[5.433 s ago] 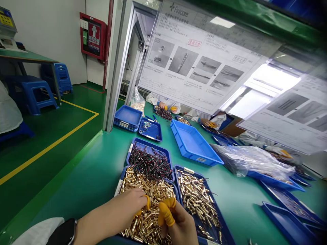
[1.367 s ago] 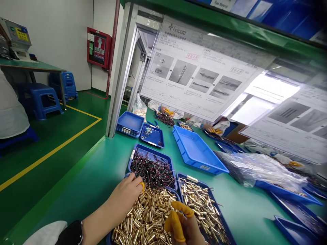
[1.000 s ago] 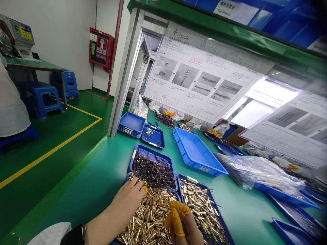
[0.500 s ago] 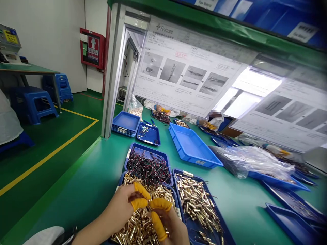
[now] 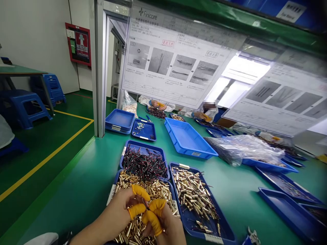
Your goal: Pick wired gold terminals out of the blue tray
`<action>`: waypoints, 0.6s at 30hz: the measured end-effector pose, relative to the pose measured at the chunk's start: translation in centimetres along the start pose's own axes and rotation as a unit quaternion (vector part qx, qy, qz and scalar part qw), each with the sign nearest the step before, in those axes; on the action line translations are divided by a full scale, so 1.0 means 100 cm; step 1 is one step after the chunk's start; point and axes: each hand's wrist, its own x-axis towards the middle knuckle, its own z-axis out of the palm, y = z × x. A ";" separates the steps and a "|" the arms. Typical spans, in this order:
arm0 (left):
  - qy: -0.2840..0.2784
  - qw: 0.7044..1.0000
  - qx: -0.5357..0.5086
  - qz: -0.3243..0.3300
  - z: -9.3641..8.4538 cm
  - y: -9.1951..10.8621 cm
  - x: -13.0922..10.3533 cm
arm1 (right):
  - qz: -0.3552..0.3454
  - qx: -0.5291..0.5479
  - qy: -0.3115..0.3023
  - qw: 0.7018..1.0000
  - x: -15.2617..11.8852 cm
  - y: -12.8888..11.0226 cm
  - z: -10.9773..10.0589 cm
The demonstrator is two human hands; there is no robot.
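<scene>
My left hand point(image 5: 125, 207), with yellow finger cots on thumb and forefinger, is closed in a pinch. A thin dark wire point(image 5: 146, 205) shows between the fingertips. My right hand point(image 5: 165, 219), also in yellow cots, pinches at the wire's near end; its fingertips meet those of the left. Whether a brass tube is in the fingers too is hidden. Both hands are over a blue tray heaped with brass tubes point(image 5: 134, 226). Behind it, a tray holds dark wire leads point(image 5: 144, 161). To the right, another tray has brass tubes with wires point(image 5: 195, 192).
An empty light-blue bin point(image 5: 189, 136) stands farther back, near stacked blue trays point(image 5: 120, 120). A plastic bag point(image 5: 258, 149) lies right. Pliers point(image 5: 251, 236) are at the front edge of view. Instruction sheets point(image 5: 173, 58) hang ahead. Co-workers' gloved hands point(image 5: 158, 104) work across the table.
My right thumb and forefinger have closed together against the left fingertips, and the dark wire now shows between them. The view has turned slightly right, bringing the pliers into sight.
</scene>
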 end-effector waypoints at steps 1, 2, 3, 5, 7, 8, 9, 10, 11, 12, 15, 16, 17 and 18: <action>-0.002 1.000 0.010 0.003 0.000 0.001 -0.001 | 0.003 0.003 -0.009 1.000 0.000 0.000 0.001; -0.004 1.000 0.020 0.007 0.000 0.002 -0.001 | 0.008 0.006 -0.017 1.000 0.001 -0.001 0.001; -0.008 0.999 0.029 0.011 0.000 0.004 -0.002 | 0.016 0.009 -0.024 1.000 0.001 -0.001 0.002; -0.018 0.999 0.033 0.024 0.000 0.006 -0.002 | 0.041 0.029 -0.043 0.998 0.003 -0.002 0.003; -0.034 0.999 0.011 0.033 0.000 0.006 -0.003 | 0.076 0.093 -0.078 0.990 0.004 -0.005 0.003; -0.040 0.999 -0.008 0.035 0.000 0.005 -0.003 | 0.092 0.139 -0.098 0.981 0.004 -0.008 0.003; -0.045 0.998 -0.029 0.035 0.000 0.004 -0.003 | 0.107 0.190 -0.115 0.969 0.005 -0.011 0.002; -0.046 0.997 -0.051 0.034 0.000 0.003 -0.003 | 0.123 0.237 -0.127 0.955 0.005 -0.014 0.002; -0.047 0.996 -0.071 0.033 0.000 0.002 -0.003 | 0.138 0.277 -0.131 0.942 0.004 -0.017 0.002; -0.046 0.994 -0.087 0.035 0.000 0.001 -0.003 | 0.153 0.309 -0.127 0.930 0.004 -0.019 0.002; -0.050 0.992 -0.112 0.034 0.000 0.001 -0.003 | 0.189 0.395 -0.096 0.894 0.003 -0.017 0.003; -0.049 0.992 -0.113 0.033 0.000 0.001 -0.004 | 0.192 0.427 -0.087 0.879 0.003 -0.014 0.004; -0.048 0.992 -0.113 0.032 -0.001 0.001 -0.004 | 0.191 0.457 -0.087 0.864 0.004 -0.011 0.005; -0.045 0.992 -0.112 0.033 -0.001 0.002 -0.004 | 0.187 0.482 -0.097 0.850 0.004 -0.008 0.005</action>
